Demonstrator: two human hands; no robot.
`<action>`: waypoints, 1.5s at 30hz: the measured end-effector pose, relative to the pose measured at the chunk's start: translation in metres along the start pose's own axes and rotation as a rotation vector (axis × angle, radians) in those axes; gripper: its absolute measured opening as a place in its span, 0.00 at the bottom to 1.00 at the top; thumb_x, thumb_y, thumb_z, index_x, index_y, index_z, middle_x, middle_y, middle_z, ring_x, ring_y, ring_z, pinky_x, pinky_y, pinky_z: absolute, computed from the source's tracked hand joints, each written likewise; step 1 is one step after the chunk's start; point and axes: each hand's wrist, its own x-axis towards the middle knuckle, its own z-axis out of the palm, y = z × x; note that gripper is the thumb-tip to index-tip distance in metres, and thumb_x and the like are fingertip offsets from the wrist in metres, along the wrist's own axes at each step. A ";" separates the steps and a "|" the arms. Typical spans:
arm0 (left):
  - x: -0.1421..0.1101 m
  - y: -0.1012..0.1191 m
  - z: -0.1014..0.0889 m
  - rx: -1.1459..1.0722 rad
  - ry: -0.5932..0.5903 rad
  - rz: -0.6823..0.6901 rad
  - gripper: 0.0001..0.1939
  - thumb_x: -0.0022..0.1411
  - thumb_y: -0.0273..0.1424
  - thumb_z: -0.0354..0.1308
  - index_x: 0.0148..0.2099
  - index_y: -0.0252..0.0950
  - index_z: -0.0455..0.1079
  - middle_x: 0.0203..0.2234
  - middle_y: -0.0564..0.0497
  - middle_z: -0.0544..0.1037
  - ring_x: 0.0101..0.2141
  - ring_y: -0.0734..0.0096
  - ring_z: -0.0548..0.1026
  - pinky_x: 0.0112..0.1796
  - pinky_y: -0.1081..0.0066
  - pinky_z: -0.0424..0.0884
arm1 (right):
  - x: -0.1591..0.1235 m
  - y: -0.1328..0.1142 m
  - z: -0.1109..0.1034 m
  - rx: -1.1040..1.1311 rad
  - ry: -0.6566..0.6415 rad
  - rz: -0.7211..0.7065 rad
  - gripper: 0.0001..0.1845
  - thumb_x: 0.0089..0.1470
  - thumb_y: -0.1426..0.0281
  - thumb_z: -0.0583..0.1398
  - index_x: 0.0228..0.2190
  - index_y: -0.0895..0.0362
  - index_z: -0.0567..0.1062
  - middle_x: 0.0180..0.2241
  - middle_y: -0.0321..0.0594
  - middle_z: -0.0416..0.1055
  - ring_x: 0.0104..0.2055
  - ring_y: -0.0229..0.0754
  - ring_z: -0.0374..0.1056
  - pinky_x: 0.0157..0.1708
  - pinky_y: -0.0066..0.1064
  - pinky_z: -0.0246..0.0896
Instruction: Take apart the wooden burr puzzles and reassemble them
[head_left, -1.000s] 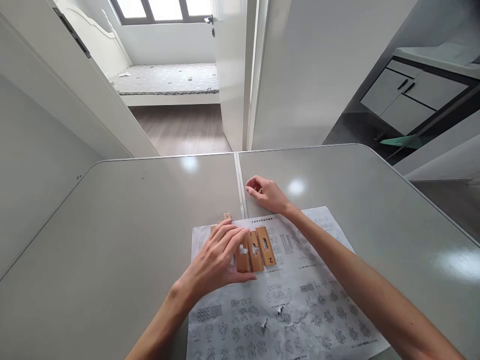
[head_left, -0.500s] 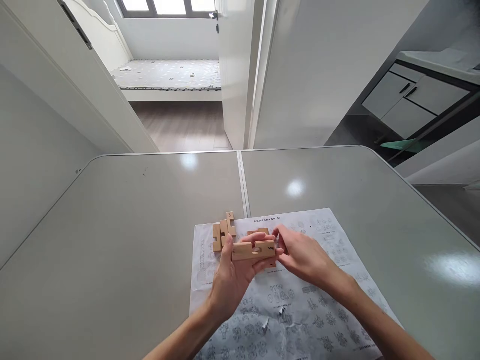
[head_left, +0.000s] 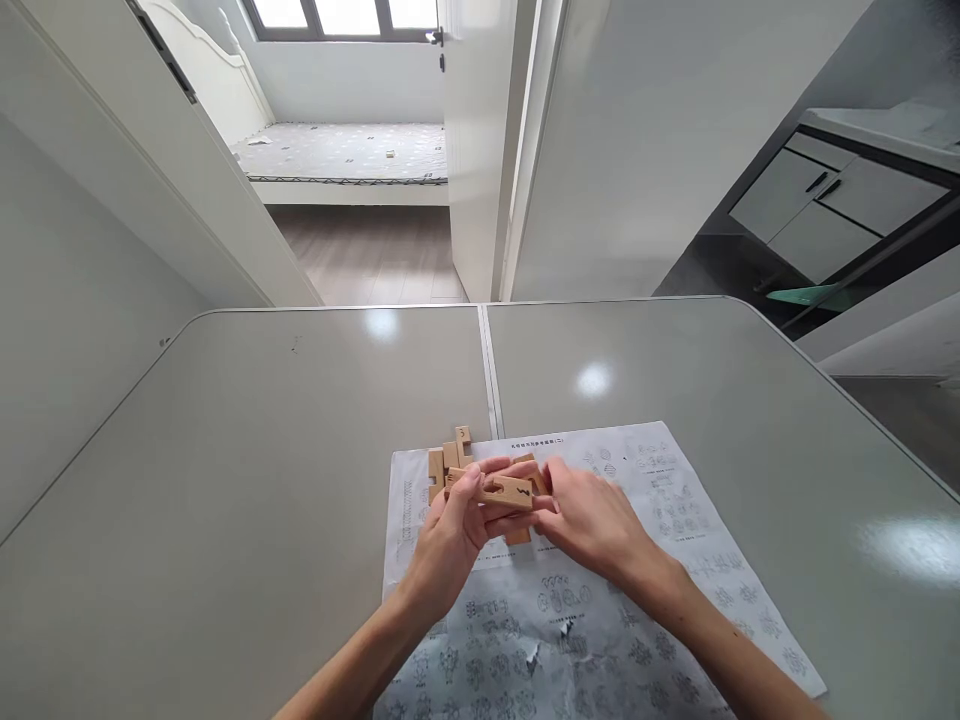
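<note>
A notched wooden puzzle piece with a dark mark near its right end lies across my left hand. My left thumb presses on its left part while the fingers support it from behind. My right hand is closed at the piece's right end, its fingertips against my left fingers; what they pinch is hidden. Just behind the hands another wooden piece partly shows, and a further wooden piece peeks out below them. Several notched wooden pieces stand together on the sheet's upper left, partly covered by my left hand.
A creased printed sheet with rows of small diagrams and two torn spots lies under my hands. It rests on a grey-green table with a centre seam. Beyond are an open door, a bed and a white cabinet.
Both hands have moved slightly left, and the held piece has tilted so its right end dips. My left hand now covers more of the grouped pieces. The view has shifted slightly.
</note>
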 end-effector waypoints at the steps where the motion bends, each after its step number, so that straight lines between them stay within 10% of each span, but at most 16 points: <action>1: 0.000 -0.001 -0.001 0.010 0.001 -0.004 0.22 0.74 0.45 0.57 0.55 0.30 0.75 0.53 0.33 0.83 0.42 0.51 0.86 0.41 0.60 0.81 | 0.000 -0.001 0.000 -0.006 -0.005 -0.006 0.07 0.64 0.65 0.57 0.33 0.54 0.67 0.33 0.43 0.78 0.31 0.46 0.70 0.28 0.33 0.46; 5: 0.001 -0.004 -0.004 0.027 0.019 -0.006 0.24 0.73 0.48 0.54 0.49 0.31 0.74 0.41 0.35 0.85 0.32 0.57 0.83 0.24 0.69 0.74 | 0.003 0.005 -0.002 0.097 0.016 -0.040 0.14 0.67 0.64 0.56 0.28 0.52 0.62 0.27 0.36 0.73 0.26 0.41 0.63 0.27 0.32 0.45; 15: -0.003 -0.004 -0.005 0.174 0.099 -0.039 0.25 0.68 0.53 0.59 0.45 0.34 0.75 0.23 0.59 0.61 0.20 0.82 0.51 0.22 0.78 0.50 | 0.026 0.039 0.000 1.008 -0.096 -0.234 0.26 0.65 0.43 0.58 0.31 0.52 0.65 0.26 0.28 0.57 0.25 0.36 0.53 0.23 0.28 0.50; 25: -0.002 -0.008 -0.001 0.379 0.060 0.032 0.22 0.70 0.50 0.61 0.48 0.35 0.68 0.23 0.54 0.76 0.18 0.75 0.70 0.17 0.77 0.62 | 0.026 0.048 0.007 1.485 -0.272 -0.285 0.28 0.66 0.44 0.59 0.34 0.58 0.75 0.24 0.35 0.68 0.19 0.32 0.59 0.16 0.25 0.45; 45: 0.001 -0.019 -0.005 0.400 0.031 0.107 0.23 0.73 0.53 0.54 0.50 0.37 0.66 0.28 0.50 0.80 0.19 0.74 0.75 0.18 0.77 0.69 | 0.030 0.046 0.024 1.424 -0.190 -0.306 0.25 0.64 0.49 0.65 0.49 0.57 0.77 0.27 0.33 0.71 0.15 0.29 0.60 0.11 0.21 0.54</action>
